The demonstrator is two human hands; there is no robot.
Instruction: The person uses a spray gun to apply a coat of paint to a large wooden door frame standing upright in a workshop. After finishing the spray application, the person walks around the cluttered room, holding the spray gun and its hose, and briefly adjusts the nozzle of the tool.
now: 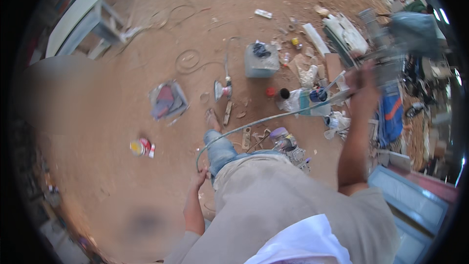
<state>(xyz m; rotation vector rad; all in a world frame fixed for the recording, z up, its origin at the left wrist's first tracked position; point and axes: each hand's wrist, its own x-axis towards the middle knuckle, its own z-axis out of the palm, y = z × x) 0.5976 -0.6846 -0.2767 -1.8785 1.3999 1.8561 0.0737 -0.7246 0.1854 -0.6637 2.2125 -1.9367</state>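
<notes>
Low on my left side, my left hand (199, 178) is closed around a thin greenish air hose (264, 120). The hose arcs across in front of my legs and up to the right. Out at the right, my raised right hand (362, 80) is closed on a grey tool (378, 61) at the hose's other end. Motion smears the tool, so its kind cannot be made out. Under the hose stand a dark blue can (318, 95) and a clear plastic container (304, 103).
A sander (223, 91) with a hose lies on the dirt floor, near a translucent square jug (261, 63). A red and yellow can (141, 147) and a tray of abrasive sheets (168, 99) are to the left. A white-topped table (75, 14) stands far left. Pale framed panels (410, 198) lean at right.
</notes>
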